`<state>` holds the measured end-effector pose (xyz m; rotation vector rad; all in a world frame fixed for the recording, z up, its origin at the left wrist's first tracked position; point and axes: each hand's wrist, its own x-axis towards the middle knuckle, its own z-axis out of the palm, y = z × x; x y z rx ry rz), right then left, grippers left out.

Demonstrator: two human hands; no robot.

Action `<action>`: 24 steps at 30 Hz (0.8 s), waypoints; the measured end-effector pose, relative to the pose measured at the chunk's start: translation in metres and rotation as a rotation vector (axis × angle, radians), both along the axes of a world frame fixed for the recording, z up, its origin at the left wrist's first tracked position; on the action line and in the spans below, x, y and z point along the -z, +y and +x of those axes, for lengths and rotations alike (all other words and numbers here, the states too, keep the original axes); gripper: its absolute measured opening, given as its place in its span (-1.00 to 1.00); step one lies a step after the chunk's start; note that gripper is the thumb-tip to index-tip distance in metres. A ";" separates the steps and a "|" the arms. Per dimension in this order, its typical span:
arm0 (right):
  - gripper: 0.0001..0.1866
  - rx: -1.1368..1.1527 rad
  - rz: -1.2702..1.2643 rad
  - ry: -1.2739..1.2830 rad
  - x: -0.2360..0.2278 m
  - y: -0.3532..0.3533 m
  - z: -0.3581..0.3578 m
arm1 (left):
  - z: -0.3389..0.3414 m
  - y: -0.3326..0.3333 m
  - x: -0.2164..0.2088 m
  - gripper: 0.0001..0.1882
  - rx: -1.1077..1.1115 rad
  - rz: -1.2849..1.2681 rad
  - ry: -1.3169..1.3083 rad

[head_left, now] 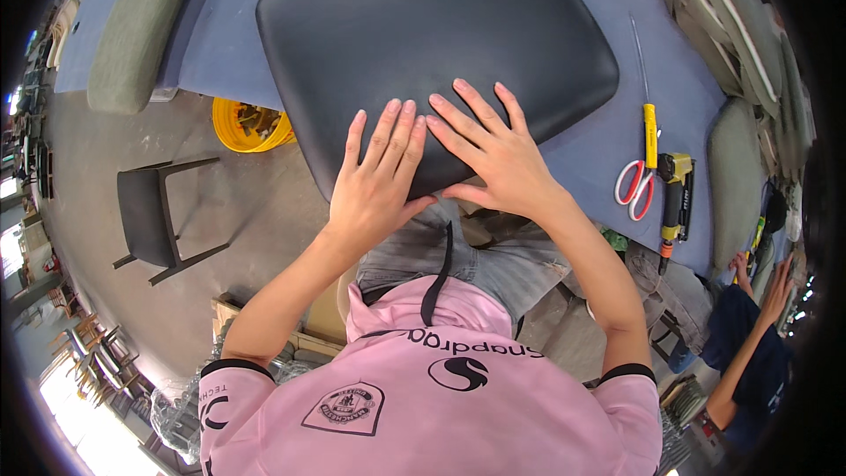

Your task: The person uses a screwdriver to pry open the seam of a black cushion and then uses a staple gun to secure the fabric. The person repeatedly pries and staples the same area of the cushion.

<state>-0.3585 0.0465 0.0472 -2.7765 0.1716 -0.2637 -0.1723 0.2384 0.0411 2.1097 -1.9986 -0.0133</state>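
A black padded chair seat (423, 22) lies smooth side up on the blue-grey work table (582, 163), its near corner jutting past the table edge toward me. Flat on that near part rests my left hand (379, 163), fingers stretched forward. My right hand (498, 154) lies beside it with its fingers spread, also touching the seat. The two hands nearly meet at the index fingers, and neither grips anything.
Right of the seat lie a yellow-handled screwdriver (650, 132), red-and-white scissors (634, 189) and a yellow-black staple gun (677, 203). Grey-green padded pieces (736, 176) stack at the far right, near a co-worker's arm (758, 335). A yellow bucket (231, 128) and a chair (152, 216) stand left.
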 end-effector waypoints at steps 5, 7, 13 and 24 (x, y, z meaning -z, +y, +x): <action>0.08 0.005 -0.067 -0.056 0.016 0.000 -0.004 | -0.001 0.000 0.009 0.19 0.011 -0.032 -0.041; 0.06 -0.002 -0.098 -0.075 0.020 -0.002 -0.003 | -0.001 -0.001 0.010 0.18 0.024 -0.034 -0.055; 0.09 -0.032 -0.133 -0.104 0.020 -0.002 -0.004 | -0.002 0.000 0.007 0.19 0.036 -0.023 -0.099; 0.14 -0.038 -0.177 -0.132 0.018 0.005 -0.010 | -0.007 0.002 0.008 0.21 0.051 -0.037 -0.142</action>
